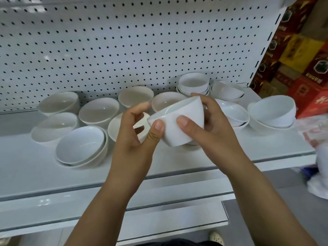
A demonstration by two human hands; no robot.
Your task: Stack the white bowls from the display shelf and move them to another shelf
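Note:
Both hands hold one small white bowl (179,121) tilted on its side above the display shelf (35,167), its mouth turned to the left. My left hand (136,135) pinches the rim with thumb and fingers. My right hand (213,128) wraps round the bowl's wall and base. Several white bowls lie on the shelf: a nested pair at front left (81,146), loose ones behind it (98,112), and small stacks at the back right (194,83) and right (273,112).
A white pegboard (124,41) backs the shelf. Red and yellow boxes (298,50) are piled to the right. A plastic bag (319,157) sits at the right edge. A lower shelf (159,221) juts out below.

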